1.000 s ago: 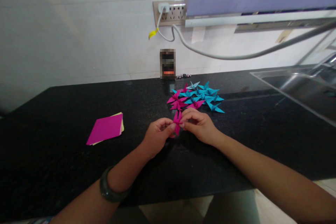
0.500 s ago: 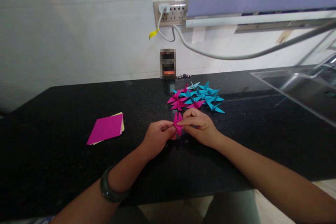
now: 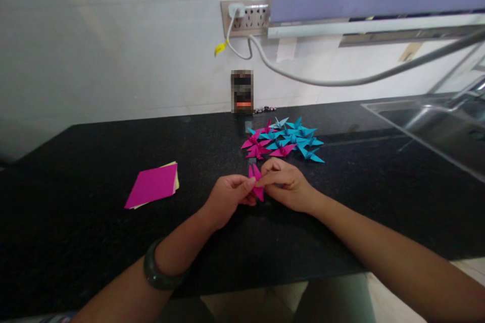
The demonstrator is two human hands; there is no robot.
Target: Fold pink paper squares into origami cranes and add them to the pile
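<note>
Between my two hands is a pink origami crane (image 3: 258, 193), partly folded, with narrow points sticking up and down. My left hand (image 3: 230, 196) pinches its left side between thumb and fingers. From the right, the fingers of my right hand (image 3: 285, 184) are closed on its other side. My fingertips hide the crane's middle. Just beyond the hands lies a group of finished paper cranes: several pink ones (image 3: 258, 150) at the left and front, several blue ones (image 3: 293, 136) at the right, and a pale blue one (image 3: 279, 123) at the back.
On the black countertop (image 3: 94, 161), a stack of square paper (image 3: 152, 185), pink on top, lies at left. A blurred-out upright box (image 3: 242, 92) leans by the wall. A sink (image 3: 424, 116) is at right. A cable (image 3: 322, 82) runs from the wall socket (image 3: 246, 19).
My left thumb has moved up over the pink crane's middle. The crane has turned slightly and its lower tip sits a little lower. The other cranes and the paper stack stay put.
</note>
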